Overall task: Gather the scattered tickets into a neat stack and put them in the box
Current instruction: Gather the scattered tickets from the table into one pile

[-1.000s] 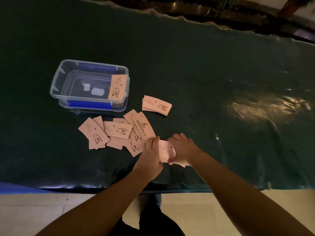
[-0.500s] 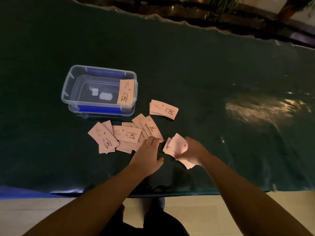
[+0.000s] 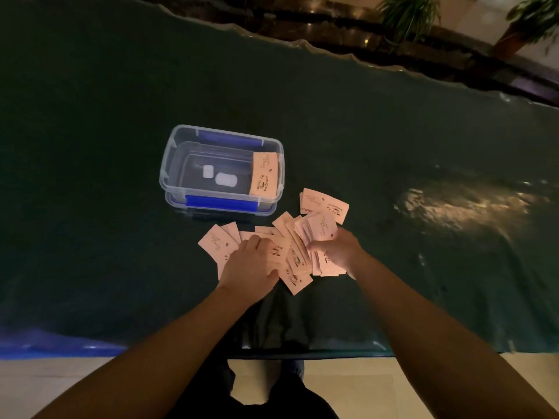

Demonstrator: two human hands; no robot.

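Observation:
Several pale pink tickets lie scattered and overlapping on the dark green table cover, just in front of a clear plastic box with blue clips. One ticket leans inside the box against its right wall. A small tidy stack of tickets lies right of the box. My left hand presses flat on the scattered pile, its fingers touching one ticket. My right hand is closed on a fanned bundle of tickets, held just above the pile's right end.
The table cover's near edge runs just in front of my body. A bright light reflection sits on the cover to the right. Potted plants stand beyond the far edge. Two small white labels show on the box bottom.
My right hand has lifted its bundle and carried it left over the pile. My left hand has slid forward onto the scattered tickets. The view has shifted, so the box sits nearer the middle.

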